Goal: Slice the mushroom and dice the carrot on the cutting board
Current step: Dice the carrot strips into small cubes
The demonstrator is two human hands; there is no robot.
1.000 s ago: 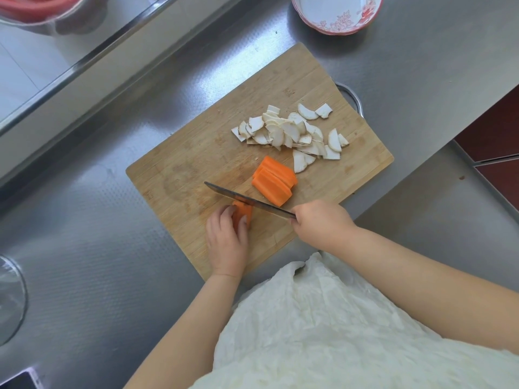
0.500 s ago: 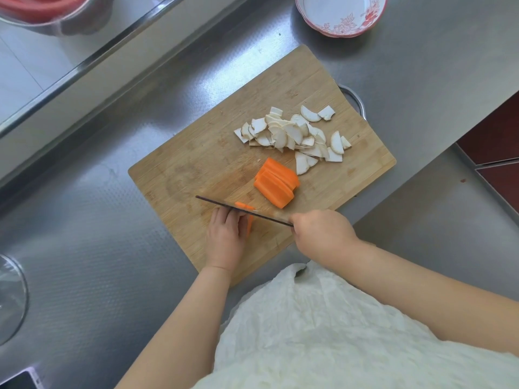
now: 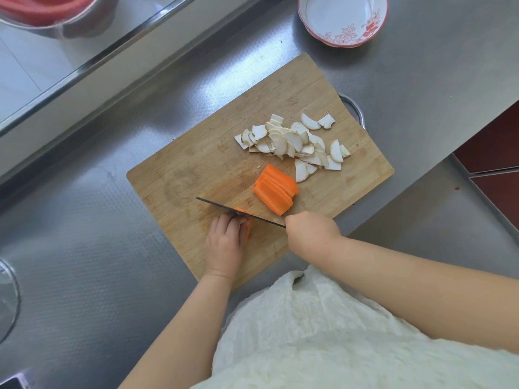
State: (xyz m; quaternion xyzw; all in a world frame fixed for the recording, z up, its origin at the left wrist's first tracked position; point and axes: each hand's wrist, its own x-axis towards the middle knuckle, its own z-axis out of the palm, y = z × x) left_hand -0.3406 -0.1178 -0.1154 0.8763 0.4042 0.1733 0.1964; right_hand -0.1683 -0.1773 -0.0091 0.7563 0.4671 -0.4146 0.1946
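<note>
The left hand (image 3: 224, 242) pins a carrot piece (image 3: 247, 220) on the board (image 3: 179, 175), fingers curled over it; the right hand (image 3: 309, 231) grips the knife (image 3: 238, 211) laid across it. Best keep fingertips tucked back and cut straight down. Firm orange slabs (image 3: 276, 192) lie stacked beside the pale, thin mushroom slices (image 3: 292, 141) on grainy bamboo, over a steel table (image 3: 84, 248).

Soft, bright daylight falls from ahead of my left hand (image 3: 224, 242), glaring off the steel counter (image 3: 421, 66) beyond it. Shadows beneath my hands stay faint. Focus holds sharp; the wide lens bends the edges.
</note>
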